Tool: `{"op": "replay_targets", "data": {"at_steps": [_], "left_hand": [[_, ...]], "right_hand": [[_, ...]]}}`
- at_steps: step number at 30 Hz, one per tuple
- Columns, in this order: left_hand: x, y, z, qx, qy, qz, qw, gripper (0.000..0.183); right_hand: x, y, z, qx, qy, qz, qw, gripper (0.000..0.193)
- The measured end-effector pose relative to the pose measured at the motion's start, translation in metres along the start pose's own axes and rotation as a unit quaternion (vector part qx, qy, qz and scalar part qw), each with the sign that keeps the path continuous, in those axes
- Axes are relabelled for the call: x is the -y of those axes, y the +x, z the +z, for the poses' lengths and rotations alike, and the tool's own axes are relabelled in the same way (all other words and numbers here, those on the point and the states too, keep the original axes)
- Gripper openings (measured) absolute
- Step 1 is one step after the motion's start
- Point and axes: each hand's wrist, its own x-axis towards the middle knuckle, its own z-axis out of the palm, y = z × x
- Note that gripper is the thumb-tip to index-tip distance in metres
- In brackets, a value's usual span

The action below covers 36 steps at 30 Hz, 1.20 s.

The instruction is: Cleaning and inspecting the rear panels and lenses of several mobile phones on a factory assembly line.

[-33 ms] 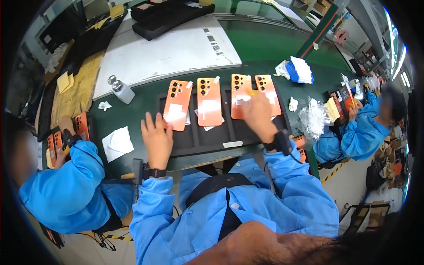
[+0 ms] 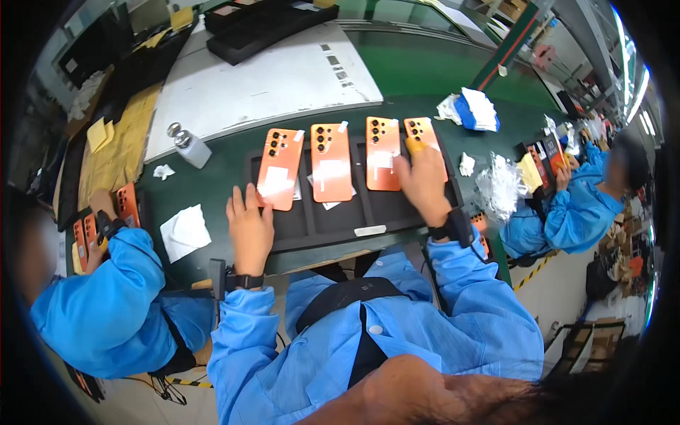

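A black compartmented tray (image 2: 294,231) lies before me with several orange phones on it, camera ends away from me. At its left edge my left hand (image 2: 251,234) rests open, fingers spread, fingertips beside the leftmost phone (image 2: 273,185). To the right of that come a second phone (image 2: 331,159) and a third phone (image 2: 382,152). My right hand (image 2: 426,185) lies over the rightmost phone (image 2: 419,128). Its fingers are closed on a small yellow piece (image 2: 415,146), perhaps a wiping cloth, just below that phone's cameras. My palm hides much of this phone.
A metal-topped bottle (image 2: 190,147) and a white cloth (image 2: 185,232) are on the left. Crumpled clear plastic (image 2: 498,185) and a blue-and-white pack of wipes (image 2: 479,111) lie right. Co-workers in blue sit on both sides. A white board (image 2: 262,85) lies beyond the tray.
My right hand has moved right with the yellow piece, from between the third and rightmost phones onto the rightmost one, uncovering the third. My left hand stays at the tray's left edge.
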Motion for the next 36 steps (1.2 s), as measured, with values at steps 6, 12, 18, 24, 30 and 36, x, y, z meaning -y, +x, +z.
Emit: {"op": "replay_targets", "data": {"at_steps": [6, 12, 18, 24, 30, 36], "left_hand": [[0.003, -0.007, -0.008, 0.071, -0.062, -0.061, 0.994, 0.042], [0.012, -0.023, -0.025, 0.096, -0.091, -0.037, 0.991, 0.048], [-0.071, -0.006, -0.03, 0.105, -0.044, 0.095, 0.989, 0.053], [-0.218, 0.007, 0.021, 0.239, -0.216, 0.363, 0.874, 0.068], [-0.248, 0.005, 0.067, 0.281, -0.193, 0.357, 0.87, 0.081], [-0.245, 0.012, 0.065, 0.318, -0.275, 0.258, 0.87, 0.084]], "right_hand": [[-0.097, -0.038, 0.011, -0.004, -0.024, 0.078, 0.997, 0.029], [-0.087, -0.057, -0.013, -0.045, 0.007, 0.116, 0.992, 0.032], [-0.114, -0.039, -0.018, -0.012, 0.045, 0.115, 0.992, 0.033], [-0.126, 0.037, 0.03, -0.086, 0.008, 0.025, 0.996, 0.026], [-0.128, 0.052, 0.04, -0.086, 0.076, 0.014, 0.993, 0.019], [-0.121, 0.043, 0.025, -0.086, 0.087, -0.1, 0.987, 0.015]]}}
